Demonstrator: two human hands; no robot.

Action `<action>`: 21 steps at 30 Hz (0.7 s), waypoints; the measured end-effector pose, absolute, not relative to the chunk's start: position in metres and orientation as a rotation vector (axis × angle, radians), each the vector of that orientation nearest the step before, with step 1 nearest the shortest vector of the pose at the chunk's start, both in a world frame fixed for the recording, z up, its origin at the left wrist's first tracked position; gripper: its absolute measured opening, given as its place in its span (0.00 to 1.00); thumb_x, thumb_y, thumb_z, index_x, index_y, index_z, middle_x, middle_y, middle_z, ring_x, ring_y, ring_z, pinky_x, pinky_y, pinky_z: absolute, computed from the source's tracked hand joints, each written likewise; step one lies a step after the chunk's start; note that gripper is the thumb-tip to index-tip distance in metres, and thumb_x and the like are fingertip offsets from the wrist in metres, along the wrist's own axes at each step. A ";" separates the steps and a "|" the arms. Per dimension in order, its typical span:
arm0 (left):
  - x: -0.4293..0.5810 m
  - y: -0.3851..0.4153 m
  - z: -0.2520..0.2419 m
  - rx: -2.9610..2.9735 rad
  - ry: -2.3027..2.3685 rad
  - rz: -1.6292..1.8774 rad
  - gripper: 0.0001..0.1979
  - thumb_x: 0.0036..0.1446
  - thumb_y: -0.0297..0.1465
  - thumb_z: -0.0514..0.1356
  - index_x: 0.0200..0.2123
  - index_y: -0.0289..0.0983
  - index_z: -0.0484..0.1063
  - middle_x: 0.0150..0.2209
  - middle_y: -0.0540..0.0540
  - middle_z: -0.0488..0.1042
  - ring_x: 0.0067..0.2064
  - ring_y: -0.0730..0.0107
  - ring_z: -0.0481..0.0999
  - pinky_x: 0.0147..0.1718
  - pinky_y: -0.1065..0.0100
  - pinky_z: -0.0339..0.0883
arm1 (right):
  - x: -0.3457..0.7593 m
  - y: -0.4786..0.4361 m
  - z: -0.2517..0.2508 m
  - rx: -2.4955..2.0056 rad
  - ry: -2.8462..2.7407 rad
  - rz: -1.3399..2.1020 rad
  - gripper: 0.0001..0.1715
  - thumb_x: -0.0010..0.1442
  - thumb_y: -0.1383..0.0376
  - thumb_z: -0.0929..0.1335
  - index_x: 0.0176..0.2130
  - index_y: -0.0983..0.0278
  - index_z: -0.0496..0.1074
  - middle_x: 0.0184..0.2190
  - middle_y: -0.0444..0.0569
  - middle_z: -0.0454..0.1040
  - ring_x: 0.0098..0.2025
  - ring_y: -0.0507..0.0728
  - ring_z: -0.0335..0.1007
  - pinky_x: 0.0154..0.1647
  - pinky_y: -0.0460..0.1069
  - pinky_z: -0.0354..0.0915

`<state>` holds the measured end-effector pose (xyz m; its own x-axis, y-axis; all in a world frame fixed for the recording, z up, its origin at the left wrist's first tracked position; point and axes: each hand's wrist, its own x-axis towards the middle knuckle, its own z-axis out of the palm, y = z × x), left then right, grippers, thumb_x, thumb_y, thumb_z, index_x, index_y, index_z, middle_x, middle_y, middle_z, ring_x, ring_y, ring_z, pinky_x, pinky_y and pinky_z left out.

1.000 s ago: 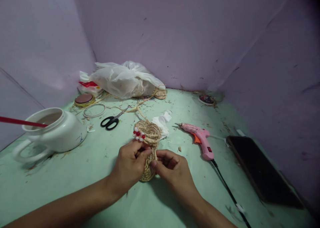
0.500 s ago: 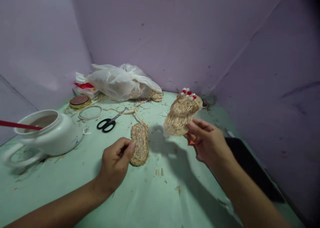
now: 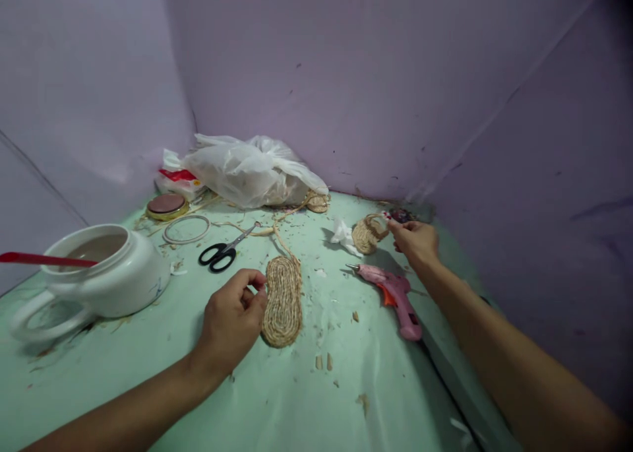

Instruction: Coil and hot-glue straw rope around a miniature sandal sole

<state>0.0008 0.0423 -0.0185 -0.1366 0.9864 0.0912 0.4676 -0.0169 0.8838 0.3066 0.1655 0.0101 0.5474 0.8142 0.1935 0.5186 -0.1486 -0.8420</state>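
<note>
- Right hand: closed, thumb and fingertips pinching the beaded part of the slipper.
- Left hand: fingers curled, tips at the near left edge of the sole; whether they grip it cannot be told.
- Glue gun: lies between the two hands, on the near side of the right grip, nozzle towards the sole's side; it occupies the direct line between slipper and sole.
- Tissue: left of the right grip, against the slipper.
- Scissors: beyond the left hand, loops nearer, tips pointing away and right.
- Pot: well left of the left hand.
- Bag: far beyond the left hand.
- Sole: flat just right of the left fingertips, long axis running straight away from the person; cord beyond its far end.
- Slipper: visible end points left from the right grip; long axis foreshortened.
</note>
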 end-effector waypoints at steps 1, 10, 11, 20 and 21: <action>0.000 0.044 -0.021 1.527 1.668 1.091 0.06 0.51 0.33 0.56 0.33 0.39 0.66 0.21 0.54 0.66 0.21 0.74 0.65 0.22 0.73 0.58 | 0.305 0.162 0.015 -1.863 -1.148 0.293 0.15 0.52 0.60 0.68 0.22 0.69 0.70 0.18 0.47 0.66 0.24 0.55 0.62 0.23 0.48 0.53; 0.003 0.046 -0.028 1.513 1.671 1.073 0.05 0.49 0.33 0.55 0.31 0.40 0.67 0.19 0.55 0.65 0.20 0.74 0.64 0.20 0.73 0.56 | 0.247 0.120 0.036 -1.876 -1.657 -0.007 0.28 0.61 0.54 0.54 0.21 0.65 0.68 0.16 0.45 0.64 0.21 0.53 0.58 0.23 0.47 0.49; 0.003 0.046 -0.028 1.510 1.674 1.077 0.05 0.49 0.33 0.55 0.31 0.40 0.67 0.19 0.55 0.65 0.21 0.74 0.64 0.20 0.73 0.56 | 0.245 0.123 0.036 -1.900 -1.683 -0.028 0.31 0.61 0.52 0.53 0.22 0.65 0.69 0.16 0.46 0.64 0.21 0.53 0.58 0.23 0.47 0.49; 0.004 0.046 -0.027 1.495 1.637 1.084 0.03 0.48 0.31 0.55 0.28 0.39 0.67 0.18 0.56 0.62 0.20 0.75 0.62 0.20 0.73 0.55 | 0.244 0.168 0.019 -1.980 -2.102 -0.094 0.07 0.49 0.64 0.68 0.28 0.64 0.76 0.31 0.56 0.76 0.37 0.61 0.71 0.31 0.48 0.55; 0.004 0.045 -0.027 1.488 1.632 1.084 0.03 0.48 0.30 0.55 0.28 0.39 0.67 0.18 0.56 0.63 0.20 0.75 0.62 0.20 0.73 0.55 | 0.245 0.172 0.020 -1.994 -2.084 -0.105 0.08 0.51 0.64 0.67 0.28 0.65 0.75 0.30 0.58 0.76 0.36 0.62 0.71 0.31 0.48 0.55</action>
<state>0.0037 0.0454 -0.0267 -0.1267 0.9904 0.0560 0.4354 0.0048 0.9002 0.2448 0.1720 0.0199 -0.0281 0.9723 0.2321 0.9907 0.0579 -0.1228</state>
